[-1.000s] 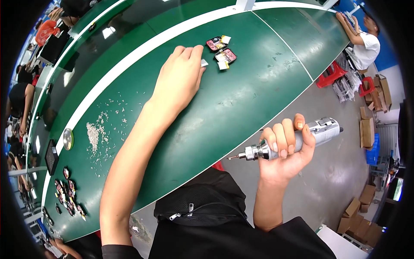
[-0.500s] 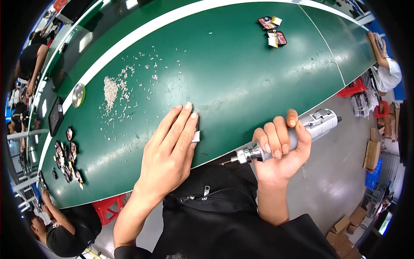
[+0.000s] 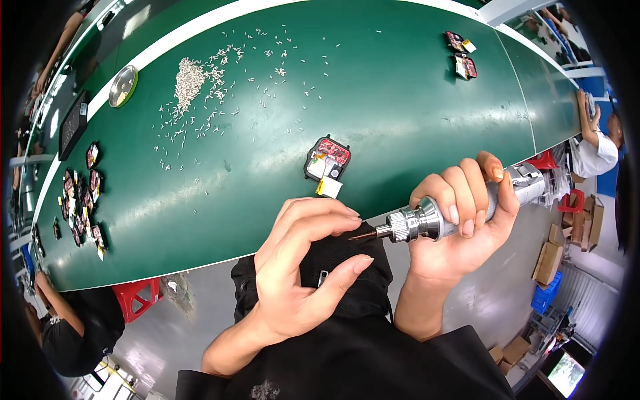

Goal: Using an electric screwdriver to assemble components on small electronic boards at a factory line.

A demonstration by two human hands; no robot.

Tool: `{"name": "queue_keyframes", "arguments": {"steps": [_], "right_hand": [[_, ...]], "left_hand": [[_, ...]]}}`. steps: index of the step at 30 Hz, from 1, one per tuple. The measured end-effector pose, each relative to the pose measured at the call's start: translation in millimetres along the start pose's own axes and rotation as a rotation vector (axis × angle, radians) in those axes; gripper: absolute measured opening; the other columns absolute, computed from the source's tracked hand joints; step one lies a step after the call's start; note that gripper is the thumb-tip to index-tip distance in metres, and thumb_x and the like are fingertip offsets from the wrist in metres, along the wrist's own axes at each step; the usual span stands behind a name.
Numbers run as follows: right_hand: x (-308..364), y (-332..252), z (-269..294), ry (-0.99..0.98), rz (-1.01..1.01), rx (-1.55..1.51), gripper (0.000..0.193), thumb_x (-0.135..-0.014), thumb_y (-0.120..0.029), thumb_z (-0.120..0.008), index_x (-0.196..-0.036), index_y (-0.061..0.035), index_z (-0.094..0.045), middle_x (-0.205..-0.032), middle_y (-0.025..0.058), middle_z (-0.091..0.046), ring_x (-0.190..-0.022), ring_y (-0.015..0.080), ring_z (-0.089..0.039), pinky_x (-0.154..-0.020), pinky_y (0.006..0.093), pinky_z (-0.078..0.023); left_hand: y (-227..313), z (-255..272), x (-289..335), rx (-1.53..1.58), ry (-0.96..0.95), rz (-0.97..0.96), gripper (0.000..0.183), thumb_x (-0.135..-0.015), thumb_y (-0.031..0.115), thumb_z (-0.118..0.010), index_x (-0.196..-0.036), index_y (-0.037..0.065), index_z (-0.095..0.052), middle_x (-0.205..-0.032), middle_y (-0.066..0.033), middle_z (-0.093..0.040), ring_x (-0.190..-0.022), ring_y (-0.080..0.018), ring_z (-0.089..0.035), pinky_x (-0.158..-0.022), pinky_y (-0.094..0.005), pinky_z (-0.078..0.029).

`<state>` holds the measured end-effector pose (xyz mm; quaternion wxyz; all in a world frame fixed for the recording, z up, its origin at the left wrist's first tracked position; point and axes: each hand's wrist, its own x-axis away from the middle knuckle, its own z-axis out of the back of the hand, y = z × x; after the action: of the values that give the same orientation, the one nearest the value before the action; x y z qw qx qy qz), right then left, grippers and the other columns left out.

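My right hand (image 3: 460, 223) is wrapped around a silver electric screwdriver (image 3: 423, 220), whose copper-coloured bit points left. Close to the bit's tip is my left hand (image 3: 303, 267), its thumb and fingers apart and nothing between them. Just beyond my left fingertips, a small black housing (image 3: 312, 158) lies on the green table (image 3: 260, 180). Inside it sit a red circuit board and a white part; a white piece with yellow tape hangs over its near edge. No hand touches this housing.
Many small screws (image 3: 190, 83) lie piled and scattered at the far left. A round dish (image 3: 123, 87) and a black tray (image 3: 72, 127) stand near the left rim. More housings are heaped at left (image 3: 80, 203); two others (image 3: 465, 65) lie far right. Co-workers sit at both ends.
My left hand has lifted off the housing, uncovering it, and come back toward me, fingers opening beside the screwdriver bit. My right hand keeps its hold on the screwdriver. The view has shifted.
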<state>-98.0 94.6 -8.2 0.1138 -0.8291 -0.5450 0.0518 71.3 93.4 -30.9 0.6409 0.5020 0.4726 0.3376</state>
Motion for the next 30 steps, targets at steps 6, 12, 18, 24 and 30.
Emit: {"name": "queue_keyframes", "arguments": {"steps": [6, 12, 18, 24, 30], "right_hand": [[0.8, 5.4, -0.8, -0.039, 0.005, -0.012, 0.018, -0.096, -0.022, -0.043, -0.092, -0.0076, -0.054, -0.052, -0.0034, -0.038, -0.043, 0.0087, -0.036, -0.052, 0.0273, -0.036], [0.3, 2.2, 1.8, -0.044, 0.010, 0.003, 0.019, -0.096, -0.022, -0.043, -0.093, -0.0063, -0.054, -0.052, -0.0033, -0.037, -0.044, 0.0088, -0.036, -0.052, 0.0275, -0.036], [-1.2, 0.5, 1.3, -0.035, 0.037, 0.015, 0.020, -0.096, -0.022, -0.042, -0.092, -0.0060, -0.054, -0.053, -0.0032, -0.038, -0.044, 0.0091, -0.036, -0.053, 0.0280, -0.037], [0.0, 1.4, 1.1, -0.047, 0.024, 0.013, 0.020, -0.096, -0.022, -0.042, -0.092, -0.0060, -0.055, -0.053, -0.0031, -0.038, -0.044, 0.0092, -0.037, -0.053, 0.0283, -0.037], [1.1, 1.1, 3.7, -0.043, 0.022, 0.018, 0.019, -0.096, -0.021, -0.043, -0.093, -0.0062, -0.055, -0.053, -0.0030, -0.038, -0.044, 0.0090, -0.037, -0.053, 0.0280, -0.037]], "left_hand": [[4.5, -1.2, 4.5, 0.484, 0.043, 0.330, 0.017, -0.083, -0.002, -0.064, -0.097, -0.006, -0.056, -0.100, -0.0177, -0.058, -0.089, -0.0188, -0.058, -0.077, -0.0285, -0.048], [-1.7, 0.4, 4.2, 0.486, -0.032, 0.361, 0.010, -0.085, -0.006, -0.060, -0.093, -0.006, -0.055, -0.096, -0.0163, -0.059, -0.082, -0.0170, -0.059, -0.075, -0.0283, -0.049], [0.8, -2.3, 3.7, 0.526, 0.031, 0.417, 0.018, -0.084, -0.004, -0.063, -0.100, -0.007, -0.055, -0.097, -0.0155, -0.060, -0.084, -0.0166, -0.061, -0.074, -0.0278, -0.050], [-2.9, -4.0, 4.5, 0.599, -0.021, 0.367, 0.021, -0.084, -0.004, -0.064, -0.102, -0.007, -0.055, -0.097, -0.0153, -0.060, -0.081, -0.0149, -0.061, -0.072, -0.0251, -0.050], [0.5, -5.7, 2.8, 0.505, 0.049, 0.416, 0.010, -0.085, -0.004, -0.062, -0.094, -0.006, -0.058, -0.085, -0.0150, -0.061, -0.074, -0.0149, -0.059, -0.063, -0.0244, -0.048]]}}
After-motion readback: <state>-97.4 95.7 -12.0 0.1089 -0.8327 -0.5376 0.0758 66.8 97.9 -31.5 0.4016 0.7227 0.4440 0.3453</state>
